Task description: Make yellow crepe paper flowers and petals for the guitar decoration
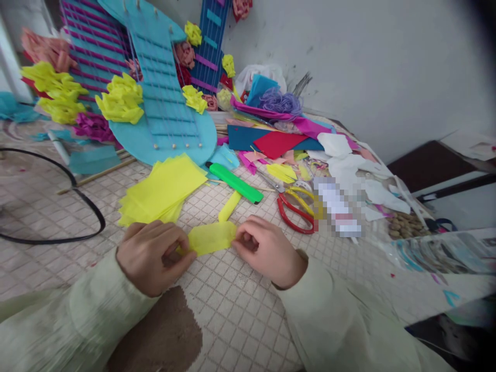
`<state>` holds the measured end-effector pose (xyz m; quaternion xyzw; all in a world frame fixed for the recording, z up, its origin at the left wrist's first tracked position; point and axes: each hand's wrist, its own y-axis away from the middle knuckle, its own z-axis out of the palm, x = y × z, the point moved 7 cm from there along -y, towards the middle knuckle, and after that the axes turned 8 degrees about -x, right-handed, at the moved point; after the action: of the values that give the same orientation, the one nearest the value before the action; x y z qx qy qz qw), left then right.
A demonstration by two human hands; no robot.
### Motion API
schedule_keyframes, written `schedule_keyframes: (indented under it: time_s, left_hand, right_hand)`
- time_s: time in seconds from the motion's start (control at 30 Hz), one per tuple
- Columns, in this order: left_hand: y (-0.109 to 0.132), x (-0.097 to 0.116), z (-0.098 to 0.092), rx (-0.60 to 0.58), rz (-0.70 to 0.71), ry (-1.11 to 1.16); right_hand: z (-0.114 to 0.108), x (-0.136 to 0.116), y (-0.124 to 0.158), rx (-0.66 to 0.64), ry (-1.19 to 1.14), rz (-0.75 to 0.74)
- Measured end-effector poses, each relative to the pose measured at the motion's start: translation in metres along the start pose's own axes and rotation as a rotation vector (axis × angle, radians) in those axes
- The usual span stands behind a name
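A small piece of yellow crepe paper stretches between my two hands, just above the table. My left hand pinches its left end between thumb and curled fingers. At its right end, the thumb and forefinger of my right hand are closed on the paper. Beyond my left hand lies a loose stack of yellow crepe paper sheets. A narrow rolled yellow strip rests just past the held piece. Behind it lies a green box cutter.
Scissors with red and yellow handles lie to the right, near paper scraps. Light-blue guitar-shaped boards with yellow paper flowers stand at the back. A black cable loops at left. Purple yarn sits on piled materials.
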<state>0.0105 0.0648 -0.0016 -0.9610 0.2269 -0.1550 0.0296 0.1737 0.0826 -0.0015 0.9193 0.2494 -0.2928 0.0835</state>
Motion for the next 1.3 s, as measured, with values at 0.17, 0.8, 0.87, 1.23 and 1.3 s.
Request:
schedule_keyframes:
  time_s: [0.17,0.8,0.87,1.23,1.3]
  left_hand:
    - [0.001,-0.004,-0.006,0.026,-0.016,0.013]
    - [0.001,0.001,-0.007,0.008,0.015,-0.006]
    - [0.001,0.0,-0.006,0.003,0.015,-0.01]
    - [0.001,-0.001,-0.006,-0.011,0.027,0.001]
    - [0.002,0.0,-0.006,-0.012,0.032,-0.002]
  right_hand:
    - [0.0,-0.01,0.003,0.042,0.077,-0.139]
    - [0.023,-0.043,0.011,-0.01,0.522,-0.437]
    - [0.019,-0.039,0.011,-0.018,0.497,-0.417]
    - [-0.006,-0.027,0.011,0.084,0.391,-0.341]
    - [-0.009,-0.025,0.011,0.08,0.384,-0.339]
